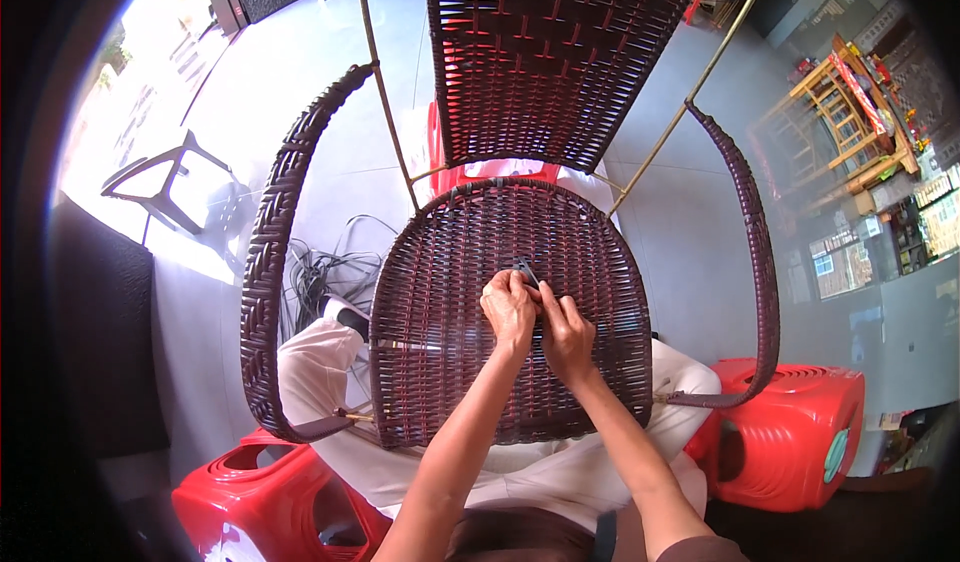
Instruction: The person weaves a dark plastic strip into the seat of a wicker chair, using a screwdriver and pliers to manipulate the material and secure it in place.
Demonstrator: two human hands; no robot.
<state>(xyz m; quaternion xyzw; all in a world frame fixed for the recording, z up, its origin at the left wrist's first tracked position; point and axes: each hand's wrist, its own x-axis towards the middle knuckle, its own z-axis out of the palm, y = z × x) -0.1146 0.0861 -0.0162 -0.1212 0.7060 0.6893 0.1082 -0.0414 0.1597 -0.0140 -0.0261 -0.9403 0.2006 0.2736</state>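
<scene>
Left hand: the left hand (508,307) is laid on the middle of the seat, its fingers curled closed and pinched on a dark woven strand (527,271) that sticks up just beyond the knuckles.
Right hand: the right hand (566,330) is pressed against the left hand, touching it; its fingers are bent shut onto the weave, though what is gripped beneath them cannot be told.
Strand: the dark woven strand is seen rising from the seat surface directly ahead of both hands.
Seat: the dark brown woven wicker chair seat (440,292) is spread under and around both hands, and is rested across the person's lap.
Backrest: the dark brown woven backrest (550,52) is raised beyond the hands, carried on thin brass-coloured metal rods (385,112).
Armrests: a curved wicker-wrapped armrest (270,262) is found well to the left of the hands, and a second one (760,262) well to the right.
Stools: a red plastic stool (790,442) is stood to the right of the forearms, another red plastic stool (270,502) to the left.
Cords: a loose bundle of grey cords (320,272) is lain on the pale tiled floor (660,222), left of the seat.
</scene>
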